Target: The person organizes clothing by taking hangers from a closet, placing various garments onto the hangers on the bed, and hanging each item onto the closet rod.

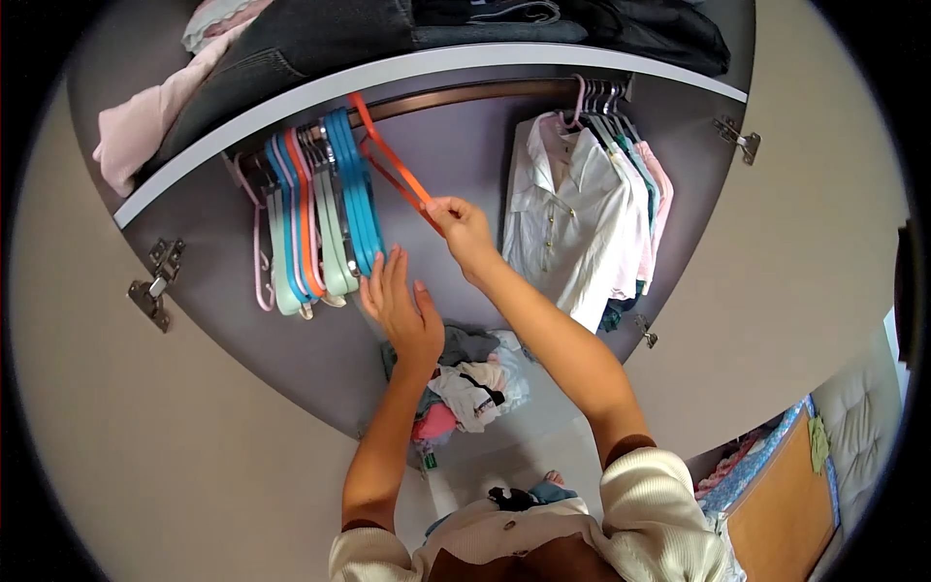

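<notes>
My right hand (462, 236) is closed around the lower end of an orange hanger (400, 167), whose top reaches the clothes rail (456, 94). The hanger tilts down from the rail toward me. My left hand (400, 308) has its fingers stretched out, with the fingertips right at the lower ends of the blue hangers (355, 199). Left of those hang more bare hangers in pale green, pink, blue and orange, packed close together. A white shirt (555, 199) hangs at the right end of the rail, on a pink hanger.
Several other garments (656, 209) hang behind the white shirt. Above the rail, a shelf (427, 60) carries folded dark jeans (320, 44) and pink cloth. A heap of clothes (470, 388) lies at the wardrobe's bottom. Doors stand open on both sides, with metal hinges (155, 283).
</notes>
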Motion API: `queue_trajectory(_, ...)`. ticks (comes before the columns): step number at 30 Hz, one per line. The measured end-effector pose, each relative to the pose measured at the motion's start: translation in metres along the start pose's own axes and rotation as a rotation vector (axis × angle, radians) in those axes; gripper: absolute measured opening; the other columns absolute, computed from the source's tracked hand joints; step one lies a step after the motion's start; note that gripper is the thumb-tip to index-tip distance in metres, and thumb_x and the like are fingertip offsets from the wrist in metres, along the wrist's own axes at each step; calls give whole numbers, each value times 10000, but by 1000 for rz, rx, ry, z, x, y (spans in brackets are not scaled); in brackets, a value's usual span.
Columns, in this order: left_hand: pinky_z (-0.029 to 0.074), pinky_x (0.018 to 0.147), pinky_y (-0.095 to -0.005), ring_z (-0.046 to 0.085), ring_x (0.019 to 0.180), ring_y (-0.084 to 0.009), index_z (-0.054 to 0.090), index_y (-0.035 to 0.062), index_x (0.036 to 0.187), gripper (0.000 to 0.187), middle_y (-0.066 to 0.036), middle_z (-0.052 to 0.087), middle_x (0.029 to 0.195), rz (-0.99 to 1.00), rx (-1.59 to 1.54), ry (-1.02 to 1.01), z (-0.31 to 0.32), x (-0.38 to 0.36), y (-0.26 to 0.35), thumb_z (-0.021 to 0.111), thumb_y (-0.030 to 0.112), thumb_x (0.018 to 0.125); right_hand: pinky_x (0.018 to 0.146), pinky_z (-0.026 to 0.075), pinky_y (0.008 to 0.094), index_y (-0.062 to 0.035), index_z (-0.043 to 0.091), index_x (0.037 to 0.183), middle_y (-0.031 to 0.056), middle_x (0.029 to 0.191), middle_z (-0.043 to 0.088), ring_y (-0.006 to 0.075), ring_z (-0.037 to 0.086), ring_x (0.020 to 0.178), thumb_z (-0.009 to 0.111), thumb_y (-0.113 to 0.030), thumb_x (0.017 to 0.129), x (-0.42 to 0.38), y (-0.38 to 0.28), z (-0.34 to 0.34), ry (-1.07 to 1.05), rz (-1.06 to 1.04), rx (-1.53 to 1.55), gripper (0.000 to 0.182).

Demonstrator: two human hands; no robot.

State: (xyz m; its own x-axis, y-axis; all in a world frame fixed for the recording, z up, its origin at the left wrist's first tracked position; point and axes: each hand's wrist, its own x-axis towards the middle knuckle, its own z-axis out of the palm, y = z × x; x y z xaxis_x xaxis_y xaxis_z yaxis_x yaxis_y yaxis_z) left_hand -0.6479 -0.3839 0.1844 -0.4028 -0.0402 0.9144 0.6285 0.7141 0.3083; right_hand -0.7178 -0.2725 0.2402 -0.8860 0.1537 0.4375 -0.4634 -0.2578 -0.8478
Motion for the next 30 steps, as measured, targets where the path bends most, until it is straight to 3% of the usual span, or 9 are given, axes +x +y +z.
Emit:
queue_trajectory(5,132,1147,-526,348,1389,-315,476,8,1350,409,-119,493,1417,43,-44,-34,12,-3,13,441,80,949,721,410,239,1,685,1002,11,853,631,85,513,772,619,-193,944,4,-29,4,-30,103,-3,214)
queue_trajectory(12,155,1143,-521,362,1386,-300,481,34,1354,423,-109,497,1415,36,-41,-6,7,-2,9,457,70,933,749,416,245,12,672,1034,19,886,630,92,516,806,612,-191,955,-22,-11,-11,8,160,-23,225)
queue_trajectory(15,160,1143,-514,362,1386,-300,479,39,1358,429,-106,498,1415,36,-45,3,8,0,10,460,71,931,685,422,233,-3,678,991,3,809,602,84,519,745,650,-238,937,-44,-4,-30,18,97,37,243)
queue_trajectory(18,160,1141,-517,362,1382,-321,469,31,1365,438,-126,488,1419,24,-91,-10,18,-5,18,470,81,929,707,424,221,-7,679,1002,1,855,622,77,531,783,631,-225,950,-79,-4,-60,41,68,-21,230)
queue_trajectory(20,156,1137,-535,364,1373,-367,453,12,1368,453,-170,463,1428,28,-141,-24,29,-9,24,485,103,926,787,419,231,-4,671,1026,12,921,643,77,537,846,573,-209,983,-107,-12,-86,83,123,-61,232)
queue_trajectory(26,134,1147,-522,228,1442,-366,291,-1,1480,655,-208,245,1561,-72,-340,29,70,-9,81,559,246,935,945,352,288,-42,659,1032,-5,1011,656,96,514,986,517,-307,1010,-223,-31,-185,299,182,-78,302)
queue_trajectory(27,101,1156,-525,173,1462,-357,214,-2,1507,767,-197,210,1577,-77,-367,-53,79,-14,91,604,285,912,964,347,298,-47,661,1035,-2,1011,658,105,516,1013,517,-323,1009,-244,-36,-203,348,207,-100,312)
queue_trajectory(30,70,1162,-532,159,1465,-358,198,-1,1510,842,-197,212,1576,-2,-482,-157,102,-38,142,652,323,879,1002,333,320,-36,661,1020,4,1042,636,129,518,1052,526,-341,1001,-314,-67,-244,469,251,-109,333)
